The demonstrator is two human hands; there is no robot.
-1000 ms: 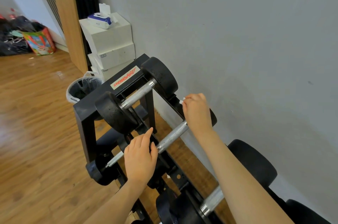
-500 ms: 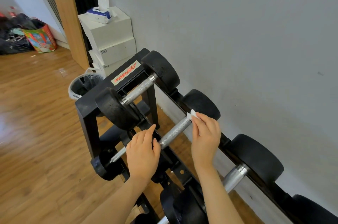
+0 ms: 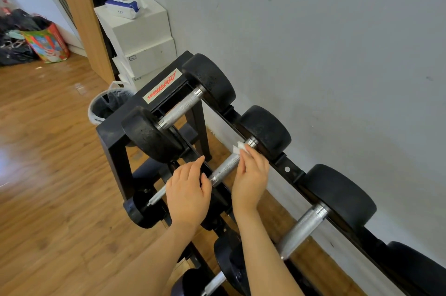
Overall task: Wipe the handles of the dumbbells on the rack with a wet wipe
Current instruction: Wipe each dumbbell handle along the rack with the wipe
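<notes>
Head view, from the hands outward. Right hand sits just below centre of frame, fingers curled, pinching a small white wet wipe against the far end of the knurled steel handle of the second dumbbell on the top tier. The wipe lies where the handle meets the dumbbell's wall-side black head. Left hand is at 9 o'clock of the right hand, fingers relaxed and extended, resting over the near end of the same dumbbell, thumb beside the handle; it grips nothing visible. The near head of this dumbbell is hidden under that hand.

At 11 o'clock of the hands, the first dumbbell lies across the black rack, handle bare. At 4 o'clock, a third dumbbell rests on the same tier, handle bare. Smaller dumbbells occupy the lower tiers at 6 to 8 o'clock, partly hidden by the forearms. The rack's end plate carries a white label with red lettering.

Beyond the rack at 11 o'clock: a bin with a liner, stacked white boxes, and on top an open wet wipe pack. Grey wall runs along the right. Wooden floor lies left, with a colourful bag at 10 o'clock.
</notes>
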